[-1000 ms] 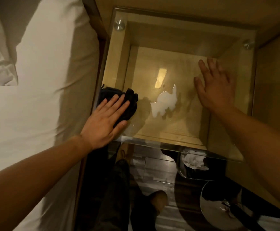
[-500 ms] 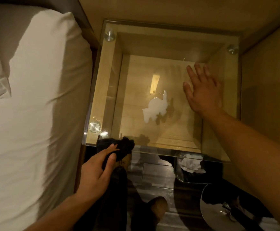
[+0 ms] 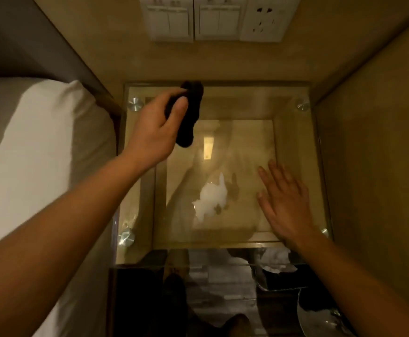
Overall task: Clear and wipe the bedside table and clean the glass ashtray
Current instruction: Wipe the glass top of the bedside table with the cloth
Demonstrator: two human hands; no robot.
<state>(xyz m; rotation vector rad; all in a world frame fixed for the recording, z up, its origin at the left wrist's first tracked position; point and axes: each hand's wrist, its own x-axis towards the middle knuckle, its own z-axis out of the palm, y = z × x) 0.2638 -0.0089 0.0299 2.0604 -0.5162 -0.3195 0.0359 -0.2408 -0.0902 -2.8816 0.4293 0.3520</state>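
Observation:
The bedside table [image 3: 295, 147] has a bare glass top on metal studs over a wooden frame, and it fills the middle of the view. My left hand [image 3: 154, 127] grips a dark cloth [image 3: 190, 113] over the table's far left part; the cloth hangs down from my fingers. My right hand [image 3: 283, 203] lies flat, fingers spread, on the glass near the front right. A white reflection [image 3: 210, 198] shows in the glass between my hands. The ashtray cannot be made out.
A bed with white sheets [image 3: 35, 154] runs along the left. Wall switches and a socket [image 3: 218, 18] sit above the table. On the floor in front stand a tray with crumpled white paper [image 3: 276, 271] and a round shiny object [image 3: 320, 317]. A wall closes the right side.
My left hand lifted the cloth from the table's front left edge and carried it to the far left part. The right hand stayed flat on the glass. The view tilted up toward the wall.

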